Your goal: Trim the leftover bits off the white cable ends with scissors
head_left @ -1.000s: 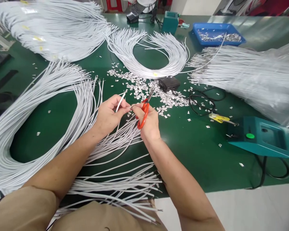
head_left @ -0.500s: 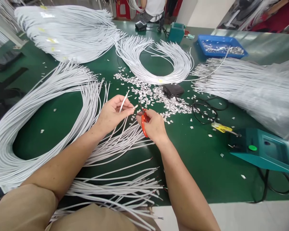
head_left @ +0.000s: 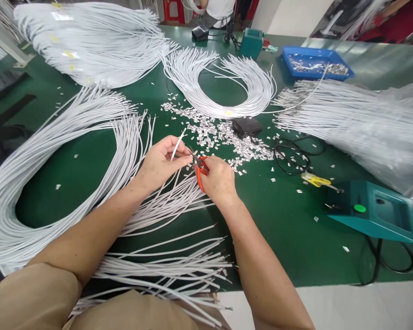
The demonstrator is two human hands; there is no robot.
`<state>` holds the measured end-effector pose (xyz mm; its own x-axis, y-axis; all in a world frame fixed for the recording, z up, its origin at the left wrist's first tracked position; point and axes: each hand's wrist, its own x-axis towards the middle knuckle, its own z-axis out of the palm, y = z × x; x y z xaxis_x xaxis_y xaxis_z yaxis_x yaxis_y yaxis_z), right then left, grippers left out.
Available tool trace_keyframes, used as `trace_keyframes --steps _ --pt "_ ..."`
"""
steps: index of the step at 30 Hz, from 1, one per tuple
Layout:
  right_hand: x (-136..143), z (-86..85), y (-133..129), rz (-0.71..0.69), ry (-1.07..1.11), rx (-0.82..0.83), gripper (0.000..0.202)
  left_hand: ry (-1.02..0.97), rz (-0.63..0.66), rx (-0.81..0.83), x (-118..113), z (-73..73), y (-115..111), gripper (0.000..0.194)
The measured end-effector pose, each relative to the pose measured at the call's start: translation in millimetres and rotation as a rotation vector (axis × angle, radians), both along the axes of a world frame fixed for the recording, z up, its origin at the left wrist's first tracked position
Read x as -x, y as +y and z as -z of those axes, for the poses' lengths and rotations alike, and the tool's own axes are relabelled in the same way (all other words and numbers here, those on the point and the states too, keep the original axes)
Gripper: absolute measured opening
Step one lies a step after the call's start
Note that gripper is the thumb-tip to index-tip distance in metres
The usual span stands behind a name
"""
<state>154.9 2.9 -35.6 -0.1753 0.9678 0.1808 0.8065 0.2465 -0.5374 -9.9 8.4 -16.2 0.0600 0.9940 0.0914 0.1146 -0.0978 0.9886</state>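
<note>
Red-handled metal snips (head_left: 199, 178), gripped in the right hand (head_left: 220, 178), point toward eleven o'clock just beside the left hand (head_left: 161, 161), which pinches a slim white cable (head_left: 178, 145).

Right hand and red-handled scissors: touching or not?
Touching. The head view shows the right hand closed around the red-handled scissors.

Right edge: teal box (head_left: 399, 229), green button (head_left: 359, 208) on top, yellow clip (head_left: 315, 179) at left. Top centre: smaller teal box (head_left: 252, 43); person in white (head_left: 220, 8); red stool (head_left: 174, 13). Lower right: pale floor (head_left: 361, 302).
</note>
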Motion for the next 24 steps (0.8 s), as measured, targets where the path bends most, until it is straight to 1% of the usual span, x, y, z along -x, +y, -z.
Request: trace_keyframes --steps 5,8,10,12,14,16,19,24 --pt "-2 5.4 2 -0.028 -0.002 -0.061 0.026 -0.027 -0.011 0.025 -1 0.7 -1 0.019" --pt "-6 2.1 4 -0.055 0.052 -0.027 0.020 -0.050 -0.023 0.036 -1 0.4 -1 0.021" --pt "-7 -2.9 5 -0.038 0.201 0.054 0.016 -0.046 -0.046 0.034 0 -0.1 0 0.022" --pt "-5 -8.6 5 0.002 0.484 0.154 0.013 -0.022 -0.060 0.015 0 -0.7 -1 0.023" --pt "-1 -13.4 4 0.026 0.793 0.224 0.015 0.017 -0.054 -0.010 -1 -1.7 -2 0.022" --pt "3 -16.2 3 0.038 0.985 0.255 0.017 0.065 -0.042 -0.028 -2 -3.0 -4 0.021" --pt "8 -17.5 1 0.083 1.077 0.290 0.013 0.148 -0.051 -0.059 -5 -4.6 -8 0.020" --pt "17 -14.6 -3 0.215 1.241 0.430 0.011 0.387 -0.157 -0.220 -11 -7.5 -16 0.011"
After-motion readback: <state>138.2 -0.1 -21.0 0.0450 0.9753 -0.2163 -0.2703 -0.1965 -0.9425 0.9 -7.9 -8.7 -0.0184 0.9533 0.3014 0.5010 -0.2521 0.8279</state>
